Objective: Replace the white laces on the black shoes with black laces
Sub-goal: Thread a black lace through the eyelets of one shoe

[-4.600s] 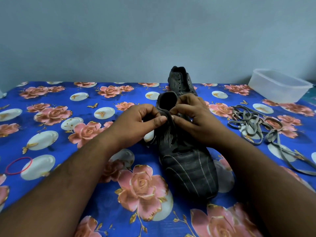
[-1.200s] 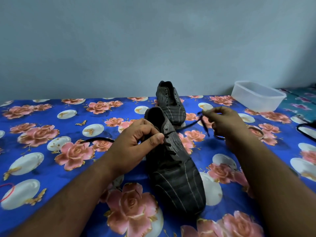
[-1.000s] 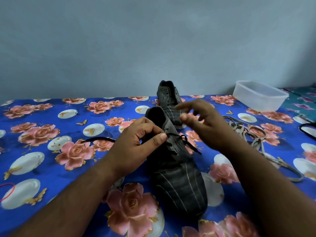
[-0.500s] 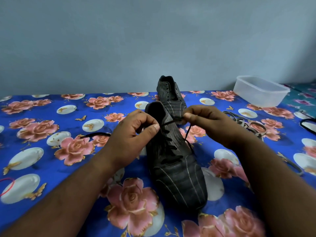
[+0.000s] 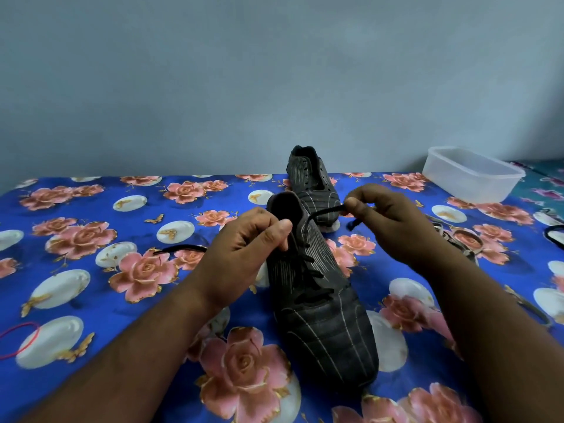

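A black striped shoe (image 5: 326, 315) lies in front of me, toe toward me, with a black lace (image 5: 323, 212) threaded across its eyelets. My left hand (image 5: 247, 248) grips the shoe's upper left edge near the collar. My right hand (image 5: 381, 218) pinches the lace's right end, pulled taut up and to the right of the top eyelet. The lace's other end (image 5: 180, 248) trails on the cloth to the left. A second black shoe (image 5: 311, 181) stands behind, without a lace. The removed white laces (image 5: 457, 242) lie in a heap, mostly hidden behind my right wrist.
A blue floral cloth (image 5: 91, 270) covers the surface. A clear plastic container (image 5: 470, 172) stands at the back right. A red rubber band (image 5: 18, 340) lies at the left edge. Another black lace (image 5: 554, 236) shows at the right edge. A grey wall rises behind.
My right hand let go of the lace, took hold of it again near the top eyelet and has drawn it up and to the right. My left hand stayed on the shoe.
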`<control>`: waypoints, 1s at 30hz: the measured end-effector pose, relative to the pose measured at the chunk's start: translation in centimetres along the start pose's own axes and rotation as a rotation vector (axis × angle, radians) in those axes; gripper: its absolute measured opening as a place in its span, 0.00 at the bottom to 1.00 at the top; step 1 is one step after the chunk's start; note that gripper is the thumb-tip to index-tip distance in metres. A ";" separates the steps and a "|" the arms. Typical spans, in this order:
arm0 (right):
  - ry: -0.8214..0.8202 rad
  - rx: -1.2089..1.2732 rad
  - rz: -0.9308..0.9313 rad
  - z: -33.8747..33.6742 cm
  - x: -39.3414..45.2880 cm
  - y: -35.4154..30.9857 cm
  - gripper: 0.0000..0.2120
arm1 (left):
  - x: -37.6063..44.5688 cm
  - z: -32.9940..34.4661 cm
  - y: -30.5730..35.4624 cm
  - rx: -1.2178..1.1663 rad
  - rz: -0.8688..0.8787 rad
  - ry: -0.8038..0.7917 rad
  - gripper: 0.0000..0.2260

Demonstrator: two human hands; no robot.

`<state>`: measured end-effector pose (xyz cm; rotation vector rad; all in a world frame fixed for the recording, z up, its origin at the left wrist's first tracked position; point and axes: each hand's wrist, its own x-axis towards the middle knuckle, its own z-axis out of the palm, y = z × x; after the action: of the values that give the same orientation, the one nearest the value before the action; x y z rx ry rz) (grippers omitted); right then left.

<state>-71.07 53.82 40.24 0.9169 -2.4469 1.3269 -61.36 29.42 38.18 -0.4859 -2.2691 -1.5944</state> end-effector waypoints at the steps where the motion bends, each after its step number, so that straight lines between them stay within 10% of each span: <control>1: -0.048 0.044 -0.057 0.4 -0.2 -0.8 0.11 | 0.0 0.0 0.0 0.013 0.002 0.009 0.19; 23: -0.199 0.120 -0.225 2.5 -1.3 -3.4 0.07 | -0.2 0.3 1.0 0.240 0.131 0.047 0.06; 30: -0.084 0.065 -0.129 1.9 -0.8 -2.2 0.15 | 0.8 -1.0 -0.5 -0.036 0.043 0.322 0.10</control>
<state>-68.95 51.72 40.31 1.1480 -2.3724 1.3557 -62.22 28.36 38.47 -0.2617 -1.9814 -1.5673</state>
